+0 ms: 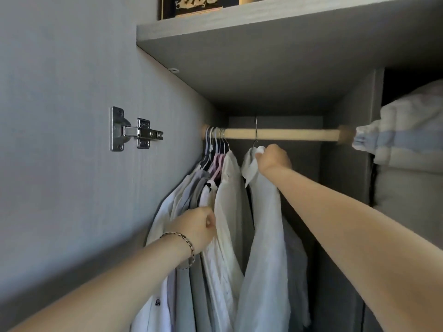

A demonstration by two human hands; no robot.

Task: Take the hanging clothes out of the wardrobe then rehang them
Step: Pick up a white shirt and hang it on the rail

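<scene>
My two bare forearms reach up from the bottom of the frame into an open grey wardrobe (72, 116). At lower centre my left hand (199, 226), a chain bracelet (189, 245) at the wrist, is curled against the bunched clothes (225, 200). I cannot tell whether it grips any cloth. These pale shirts hang packed together at the left end of the wooden rod (287, 134), their hangers crowded against the side wall.

Higher, at centre frame, my right hand (273, 159) grips a white shirt (263, 236) at the collar, fingers closed round the top of the garment. The shirt hangs a little apart from the bunch, on its right. Its metal hanger hook (256, 130) crosses the rod just above my fist. Whether the hook bears on the rod is not clear.

A steel door hinge (134, 131) sits on the panel at centre left. Folded striped bedding (407, 140) fills the compartment at the right edge. A shelf (263, 20) runs across the top of the frame, with a dark box (191, 6) standing on it at upper centre.
</scene>
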